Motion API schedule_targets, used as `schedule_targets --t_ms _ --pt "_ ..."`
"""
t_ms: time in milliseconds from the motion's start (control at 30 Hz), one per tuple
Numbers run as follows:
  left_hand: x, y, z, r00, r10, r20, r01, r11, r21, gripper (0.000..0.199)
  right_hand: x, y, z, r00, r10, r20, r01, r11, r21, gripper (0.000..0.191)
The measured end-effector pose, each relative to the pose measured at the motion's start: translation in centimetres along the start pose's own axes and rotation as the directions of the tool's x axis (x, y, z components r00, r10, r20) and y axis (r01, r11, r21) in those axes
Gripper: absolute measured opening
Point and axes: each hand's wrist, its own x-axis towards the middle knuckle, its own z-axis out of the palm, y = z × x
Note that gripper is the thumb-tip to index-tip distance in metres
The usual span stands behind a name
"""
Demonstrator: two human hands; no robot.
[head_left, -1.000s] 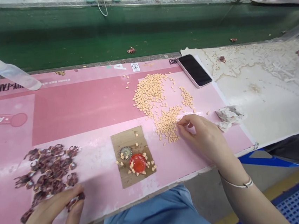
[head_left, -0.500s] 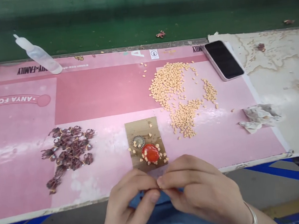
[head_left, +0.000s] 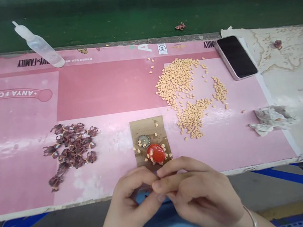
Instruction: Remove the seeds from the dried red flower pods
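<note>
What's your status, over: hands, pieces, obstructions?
Left hand, right hand: fingertips together, grip contents hidden. Small tan pieces spread beyond, rightward; dark reddish-brown pieces clustered left. Round glossy red object on brown cardboard just beyond hands.

Passage for your left hand [head_left: 124,203]: pink mat [head_left: 114,142], free between dark clusters [head_left: 73,146] and cardboard [head_left: 138,126]. Obstacles ahead, on the cardboard: red dish [head_left: 157,154], metal cap [head_left: 144,140]. Obstacles further right: beige pieces [head_left: 176,77], phone [head_left: 237,57], crumpled tissue [head_left: 271,118].
</note>
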Motion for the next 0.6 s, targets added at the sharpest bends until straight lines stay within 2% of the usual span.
schedule_targets --t_ms 100,233,367,500,600 --pt "0.1 0.0 0.1 1.0 0.028 0.01 -0.028 1.0 0.011 0.03 0.1 -0.2 0.5 0.999 0.044 -0.014 -0.043 0.996 0.073 0.025" --pt "0.0 -0.3 0.1 0.992 0.129 -0.011 -0.129 0.991 0.043 0.013 0.2 -0.4 0.6 0.997 0.067 -0.044 -0.064 0.996 0.06 0.024" --pt "-0.2 -0.3 0.0 0.969 0.246 -0.015 -0.239 0.953 0.186 0.013 0.3 -0.3 0.2 0.996 0.049 -0.068 -0.05 0.999 0.0 0.026" --pt "-0.2 0.4 0.2 0.932 0.362 -0.005 -0.336 0.871 0.359 0.018 0.1 -0.5 -0.4 1.0 -0.009 0.018 0.011 0.992 -0.127 0.022" --pt "-0.3 1.0 0.4 0.916 0.401 0.03 -0.366 0.801 0.473 0.02 0.1 -0.7 -0.7 0.996 -0.073 0.046 0.082 0.967 -0.243 0.022"
